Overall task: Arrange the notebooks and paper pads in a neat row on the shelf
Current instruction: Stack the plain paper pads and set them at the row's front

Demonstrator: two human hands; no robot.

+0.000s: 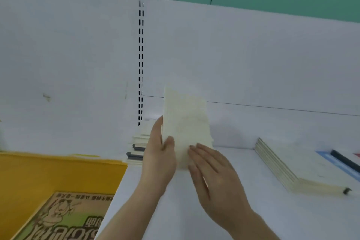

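- Grip: the left hand (pixel 158 154) holds an upright bundle of cream paper pads (pixel 186 121) at its left edge, thumb curled over the front face and fingers behind it; the right hand (pixel 212 173) lies with fingers straight and together, their tips pressing flat on the lower front of the bundle.
- Position: the bundle stands on end on the white shelf (pixel 224 191), near the back panel (pixel 253 64), its lower edge hidden by the hands.
- Appearance: pale cream, soft and slightly blurred; the top edge looks uneven, suggesting that the pads are not yet squared to one another.
- Left neighbour: just behind the left hand, a row of notebooks (pixel 137 152) with cream and dark spines sits against the slotted upright (pixel 140 64); apparently the part already arranged.
- Right: a stack of cream pads (pixel 288 165) lies flat, well apart from the bundle, with blue and dark-edged items (pixel 339 161) beyond it; these seem still to be placed.
- Progress: judged partly done, with the held bundle to be joined to the row.
- Lower left: a yellow bin (pixel 48 173) with a printed sheet (pixel 64 218).
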